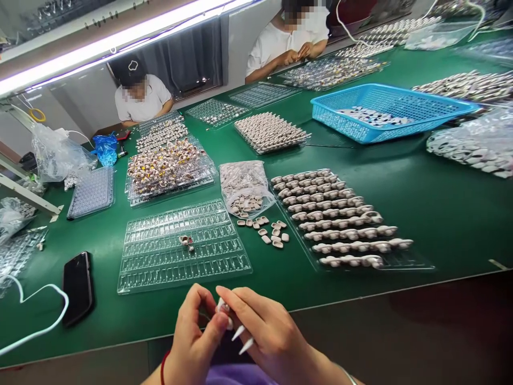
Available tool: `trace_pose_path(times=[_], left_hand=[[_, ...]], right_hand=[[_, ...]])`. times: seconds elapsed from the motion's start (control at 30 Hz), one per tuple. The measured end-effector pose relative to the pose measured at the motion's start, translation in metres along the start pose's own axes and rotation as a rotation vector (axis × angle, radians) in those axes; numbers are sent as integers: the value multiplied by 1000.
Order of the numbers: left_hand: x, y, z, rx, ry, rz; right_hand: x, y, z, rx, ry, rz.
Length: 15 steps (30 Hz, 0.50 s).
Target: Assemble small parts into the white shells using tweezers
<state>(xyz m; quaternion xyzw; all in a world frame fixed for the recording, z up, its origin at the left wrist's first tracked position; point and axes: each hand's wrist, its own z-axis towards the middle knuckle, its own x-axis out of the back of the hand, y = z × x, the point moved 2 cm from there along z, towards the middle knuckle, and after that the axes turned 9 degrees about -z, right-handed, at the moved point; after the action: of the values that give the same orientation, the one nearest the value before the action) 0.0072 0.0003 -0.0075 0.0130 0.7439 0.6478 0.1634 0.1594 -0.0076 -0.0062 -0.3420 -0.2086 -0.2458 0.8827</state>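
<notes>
At the table's front edge, my left hand (196, 331) is closed, its thumb and fingers pinching a small whitish part (223, 306) that is mostly hidden. My right hand (268, 326) meets it from the other side, fingertips at the same part. Two white pointed tips (242, 340), looking like tweezers, stick out from under the right fingers. Just beyond the hands lies a clear plastic tray (148, 256) with rows of slots. A small beige piece (186, 240) with a reddish bit rests on it.
Loose beige pieces (276, 233) spill from a clear bag (242, 179). Filled trays (336, 214) stand right and back left. A phone (77, 289) and white cable (36, 334) lie left. A blue basket (360, 128) is far right. Two people (142, 99) sit across.
</notes>
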Motion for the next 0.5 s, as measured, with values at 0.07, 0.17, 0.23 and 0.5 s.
trace_pose_path(times=[0.07, 0.17, 0.23, 0.5], left_hand=[[-3, -1, 3, 97, -16, 1], [-5, -6, 5, 244, -25, -139], [-5, -11, 6, 324, -19, -234], [-5, -12, 8, 373, 6, -269]], right_hand=[[0, 0, -1, -25, -9, 57], [1, 0, -2, -121, -19, 222], [2, 1, -2, -186, -50, 313], [17, 6, 6, -340, -249, 518]])
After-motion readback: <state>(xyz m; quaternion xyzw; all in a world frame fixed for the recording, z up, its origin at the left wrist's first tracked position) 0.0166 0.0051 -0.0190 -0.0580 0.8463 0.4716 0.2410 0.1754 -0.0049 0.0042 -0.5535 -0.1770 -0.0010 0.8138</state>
